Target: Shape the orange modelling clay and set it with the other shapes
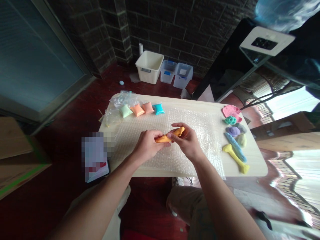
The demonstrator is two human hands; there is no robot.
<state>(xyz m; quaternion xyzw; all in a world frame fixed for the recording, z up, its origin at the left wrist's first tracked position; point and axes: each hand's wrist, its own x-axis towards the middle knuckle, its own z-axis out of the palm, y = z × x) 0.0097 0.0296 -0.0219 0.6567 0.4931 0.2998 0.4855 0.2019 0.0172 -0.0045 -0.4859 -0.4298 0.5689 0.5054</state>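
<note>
A stretched piece of orange modelling clay (163, 138) spans both hands over the middle of the table. My left hand (147, 143) grips its left end, fingers closed round it. The other end lies between the thumb and fingers of my right hand (187, 141), which is closed on it. Beneath the hands is a sheet of bubble wrap (200, 133). Beyond them sit small sealed packets of clay: a pale green packet (125, 111), an orange packet (138, 110), a salmon packet (148, 107) and a blue packet (158, 109).
Shaped clay pieces lie along the table's right side, among them a yellow bone shape (235, 159), a blue roll (235, 146), a purple piece (233, 131) and a pink piece (231, 111). Clear plastic bags (125, 98) rest back left. A white bin (150, 66) stands on the floor.
</note>
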